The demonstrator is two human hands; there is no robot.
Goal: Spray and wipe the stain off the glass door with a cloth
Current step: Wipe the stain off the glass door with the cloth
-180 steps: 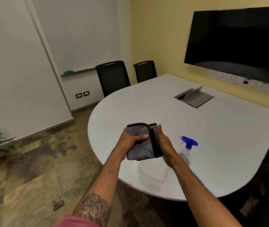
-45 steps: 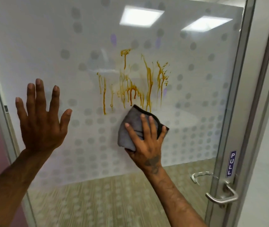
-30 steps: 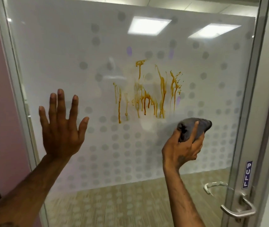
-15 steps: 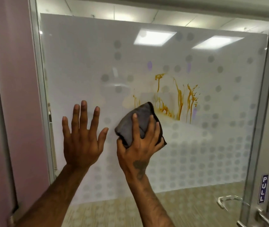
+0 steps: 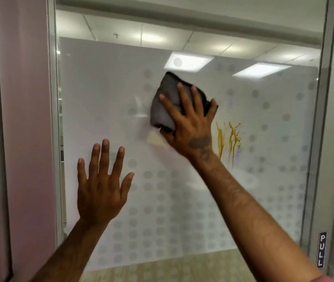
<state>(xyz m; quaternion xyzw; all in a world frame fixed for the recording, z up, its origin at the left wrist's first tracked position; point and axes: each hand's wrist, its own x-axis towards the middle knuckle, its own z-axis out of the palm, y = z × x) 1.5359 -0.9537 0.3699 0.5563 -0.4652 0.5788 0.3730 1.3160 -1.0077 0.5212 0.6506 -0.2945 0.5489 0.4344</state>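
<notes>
- The right hand point(image 5: 190, 127) pressed a dark grey cloth point(image 5: 166, 104) flat against the glass door point(image 5: 105, 94), fingers spread wide over it.
- The cloth sat high on the frosted, dotted pane, up and to the left of the stain point(image 5: 230, 139).
- The stain showed as orange-brown drips just right of the right wrist, apart from the cloth.
- A pale yellowish smear point(image 5: 155, 139) lay on the glass just below the cloth.
- The left hand point(image 5: 101, 186) lay open and empty, palm flat on the glass, fingers splayed, lower and to the left.
- A small dark label point(image 5: 321, 252) on the right door frame read "PULL" in white letters set vertically.
- Ceiling lights point(image 5: 188, 61) glowed through the pane above.
</notes>
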